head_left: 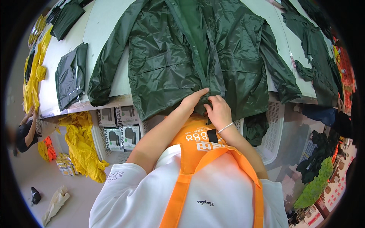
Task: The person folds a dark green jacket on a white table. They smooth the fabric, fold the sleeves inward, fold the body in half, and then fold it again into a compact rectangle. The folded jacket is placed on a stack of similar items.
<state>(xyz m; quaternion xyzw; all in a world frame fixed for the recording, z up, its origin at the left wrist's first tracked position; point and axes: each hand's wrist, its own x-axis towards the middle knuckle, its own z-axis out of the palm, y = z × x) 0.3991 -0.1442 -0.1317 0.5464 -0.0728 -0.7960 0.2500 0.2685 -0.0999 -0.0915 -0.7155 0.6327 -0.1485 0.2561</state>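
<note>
A dark green, shiny rain jacket (159,64) lies spread on the white table, front upward, its hem hanging over the near edge. Its front zipper (196,60) runs down the middle, the two sides parted higher up. My left hand (193,101) grips the jacket's front edge at the zipper's lower end, one finger stretched along it; its other fingers are partly hidden. Close beside it, my right hand (219,113) is closed, thumb and fingers bent together at the bottom of the other front edge. The small part between the hands is too hidden to make out.
A folded dark green garment (71,76) lies on the table (104,41) at left. Under the table, a white crate (99,142) holds packaged goods; another crate (275,129) stands right. Yellow garments (81,148) hang at left. Other people (27,133) work at both sides.
</note>
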